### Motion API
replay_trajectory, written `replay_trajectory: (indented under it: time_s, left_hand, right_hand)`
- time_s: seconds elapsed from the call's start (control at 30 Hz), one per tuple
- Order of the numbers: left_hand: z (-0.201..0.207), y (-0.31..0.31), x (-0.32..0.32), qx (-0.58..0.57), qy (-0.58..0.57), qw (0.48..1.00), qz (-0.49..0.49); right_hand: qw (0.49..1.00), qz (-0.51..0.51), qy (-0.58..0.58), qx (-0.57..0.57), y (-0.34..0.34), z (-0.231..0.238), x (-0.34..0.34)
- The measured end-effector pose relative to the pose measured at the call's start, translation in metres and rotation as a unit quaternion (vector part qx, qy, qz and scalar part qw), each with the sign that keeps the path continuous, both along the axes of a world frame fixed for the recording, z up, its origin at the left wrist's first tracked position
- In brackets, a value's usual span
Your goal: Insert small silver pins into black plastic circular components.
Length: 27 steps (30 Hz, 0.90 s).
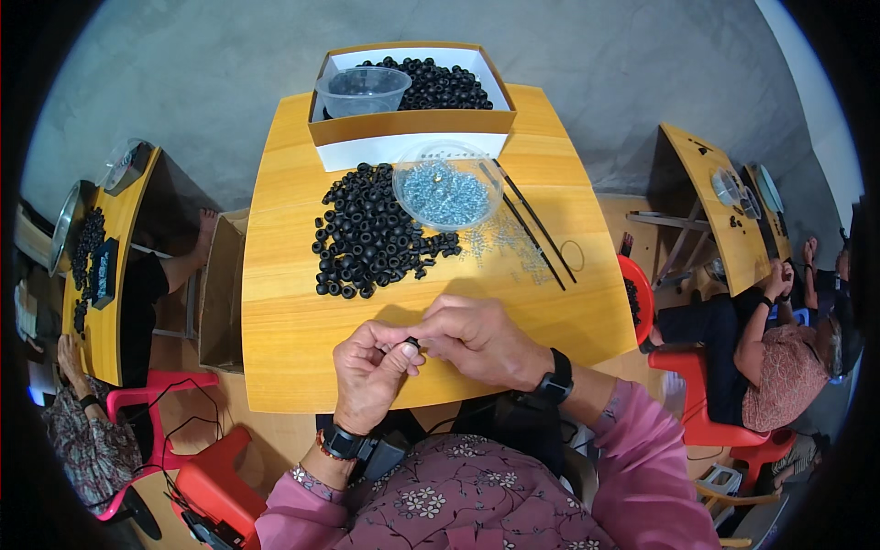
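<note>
Near the front edge of the wooden table, my left hand (378, 365) pinches a small black bead (412, 342) between thumb and fingers. My right hand (477, 339) meets it there, fingers pressed together; whatever they grip is hidden or too small to name. Beyond my hands lies a loose heap of black ring-shaped beads (362, 238). A clear round tub (400, 188) of small pale-blue clear pieces (446, 194) stands beside the heap, with more such pieces (504, 243) scattered to its right. Two thin black sticks (527, 220) lie next to them.
At the table's back, a box (412, 124) holds black beads (449, 87) and a clear plastic bowl (364, 90). A thin loop (573, 256) lies right of the sticks. A red basin (637, 298) stands off the right edge. Other people (793, 367) sit at side tables.
</note>
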<state>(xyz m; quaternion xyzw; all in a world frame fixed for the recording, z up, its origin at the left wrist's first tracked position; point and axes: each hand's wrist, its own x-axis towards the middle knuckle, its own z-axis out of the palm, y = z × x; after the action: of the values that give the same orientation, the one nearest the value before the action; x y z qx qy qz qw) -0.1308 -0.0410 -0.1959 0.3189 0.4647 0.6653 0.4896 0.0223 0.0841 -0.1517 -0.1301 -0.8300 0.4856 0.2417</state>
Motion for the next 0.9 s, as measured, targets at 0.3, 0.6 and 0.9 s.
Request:
replay_trajectory:
  time_s: [0.3, 0.6, 0.9]
  left_hand:
    - [0.004, 0.004, -0.001, 0.002, -0.04, 0.999, 0.006]
    - [-0.001, 0.004, -0.002, 0.02, -0.048, 0.999, 0.0]
    - [0.007, 0.005, -0.002, 0.011, -0.076, 0.997, 0.002]
  right_hand:
    - [0.998, -0.023, 0.049, 0.01, -0.011, -0.005, -0.005]
    - [0.998, -0.049, 0.045, -0.009, -0.013, -0.007, -0.006]
    - [0.997, -0.049, 0.055, -0.032, -0.017, -0.008, -0.006]
